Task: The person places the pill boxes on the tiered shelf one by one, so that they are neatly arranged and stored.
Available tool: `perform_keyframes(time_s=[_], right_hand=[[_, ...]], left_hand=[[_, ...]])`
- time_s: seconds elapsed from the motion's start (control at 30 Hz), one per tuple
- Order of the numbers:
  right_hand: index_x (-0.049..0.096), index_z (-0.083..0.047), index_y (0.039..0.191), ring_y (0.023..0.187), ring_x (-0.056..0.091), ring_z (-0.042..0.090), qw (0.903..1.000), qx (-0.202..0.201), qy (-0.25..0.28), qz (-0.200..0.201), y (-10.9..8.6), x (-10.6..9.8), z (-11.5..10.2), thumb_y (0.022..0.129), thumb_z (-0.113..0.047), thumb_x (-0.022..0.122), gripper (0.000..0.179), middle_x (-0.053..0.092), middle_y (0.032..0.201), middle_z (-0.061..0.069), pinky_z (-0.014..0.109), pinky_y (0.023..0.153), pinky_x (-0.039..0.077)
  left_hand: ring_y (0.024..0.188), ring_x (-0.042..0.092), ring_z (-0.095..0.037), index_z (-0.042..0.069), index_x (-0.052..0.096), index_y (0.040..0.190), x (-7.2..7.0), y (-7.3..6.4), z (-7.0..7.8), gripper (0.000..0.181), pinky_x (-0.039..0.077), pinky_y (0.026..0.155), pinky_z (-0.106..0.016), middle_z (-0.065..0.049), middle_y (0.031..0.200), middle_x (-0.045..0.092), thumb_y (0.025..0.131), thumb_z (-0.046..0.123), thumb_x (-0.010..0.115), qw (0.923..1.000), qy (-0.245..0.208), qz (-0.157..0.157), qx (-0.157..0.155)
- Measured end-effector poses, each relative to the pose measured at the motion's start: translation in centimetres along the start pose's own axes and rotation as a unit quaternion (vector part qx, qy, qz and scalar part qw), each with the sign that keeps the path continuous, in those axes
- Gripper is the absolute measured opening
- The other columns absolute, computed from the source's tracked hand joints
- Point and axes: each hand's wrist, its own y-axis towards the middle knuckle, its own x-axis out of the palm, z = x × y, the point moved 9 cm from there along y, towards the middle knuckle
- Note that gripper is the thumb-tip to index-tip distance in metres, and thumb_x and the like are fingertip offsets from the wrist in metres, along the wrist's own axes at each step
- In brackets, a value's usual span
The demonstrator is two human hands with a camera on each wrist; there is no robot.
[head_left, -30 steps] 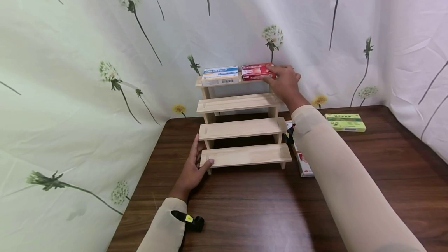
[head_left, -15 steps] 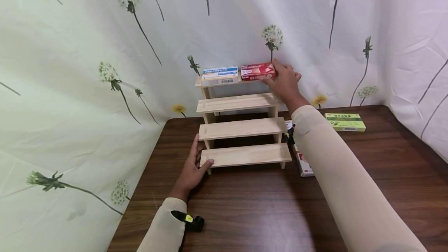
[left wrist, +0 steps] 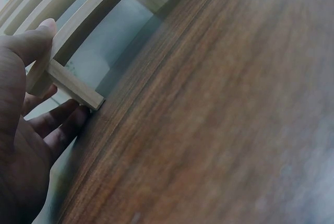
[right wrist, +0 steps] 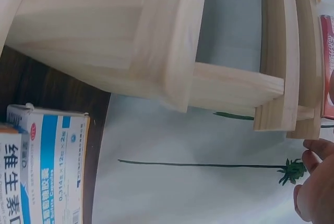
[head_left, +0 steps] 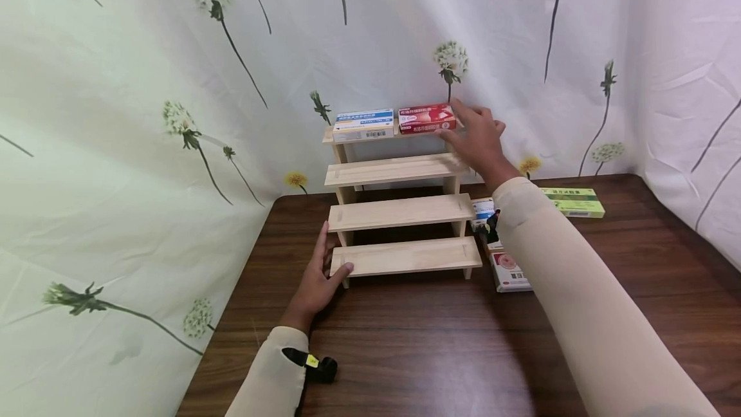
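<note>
A pale wooden stepped rack [head_left: 402, 212] stands on the dark table. My left hand [head_left: 315, 285] grips the left end of its lowest shelf; in the left wrist view the thumb lies over the board and the other fingers are beside and below it. On the top shelf a red medicine box [head_left: 427, 118] lies to the right of a blue-and-white medicine box [head_left: 363, 125]. My right hand [head_left: 477, 140] is at the red box's right end, thumb and fingers spread apart, not pinching it. Whether a fingertip still touches the box I cannot tell.
Right of the rack lie a white-and-red box [head_left: 511, 273] and another blue-and-white box [right wrist: 55, 164], partly behind my right sleeve. A green box [head_left: 573, 202] lies farther right. Flower-print cloth [head_left: 376, 31] hangs behind and beside the table.
My right hand has let go of the red box, its fingers spreading and shifting slightly right. The red box stays on the top shelf. My left hand has not moved.
</note>
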Motion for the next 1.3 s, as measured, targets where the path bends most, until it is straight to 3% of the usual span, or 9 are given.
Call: perform_keyframes(time_s=[0.27,0.5,0.9,1.3], right_hand=[[0.035,-0.025,0.174,0.162,0.033,0.040,0.9999,0.002,0.013,0.004,-0.8,-0.5,1.0,0.105,-0.046,0.073,0.081,0.042,0.173,0.016,0.068,0.124,0.011],[0.040,-0.017,0.171,0.159,0.033,0.042,0.9989,-0.034,0.010,0.030,-1.7,-1.3,1.6,0.105,-0.041,0.075,0.079,0.049,0.167,0.022,0.072,0.120,0.012],[0.023,-0.030,0.177,0.165,0.019,0.045,0.9949,0.040,0.090,0.020,-4.0,-2.8,2.7,0.101,-0.056,0.076,0.096,0.025,0.177,0.024,0.079,0.127,0.015],[0.024,-0.019,0.177,0.167,0.021,0.046,0.9941,0.037,0.099,0.024,-6.2,-3.8,3.6,0.101,-0.046,0.078,0.096,0.028,0.178,0.023,0.074,0.131,0.021]], left_hand=[[0.154,0.049,-0.047,0.043,-0.001,0.176,0.0,0.0,0.1,0.107,0.050,0.115,-0.065,-0.022,0.175,0.037,0.106,0.019,0.075,1.0000,-0.003,-0.001,-0.001],[0.154,0.049,-0.046,0.044,-0.001,0.176,0.0,0.1,0.0,0.107,0.050,0.115,-0.064,-0.021,0.175,0.037,0.105,0.018,0.076,1.0000,-0.005,0.001,-0.002],[0.155,0.048,-0.045,0.039,-0.002,0.177,0.0,0.0,0.2,0.107,0.050,0.115,-0.063,-0.021,0.174,0.038,0.105,0.016,0.075,1.0000,-0.002,0.001,0.001],[0.156,0.047,-0.045,0.045,-0.001,0.176,-0.1,-0.1,0.0,0.106,0.049,0.116,-0.066,-0.020,0.176,0.036,0.106,0.020,0.075,1.0000,-0.002,-0.001,-0.003]])
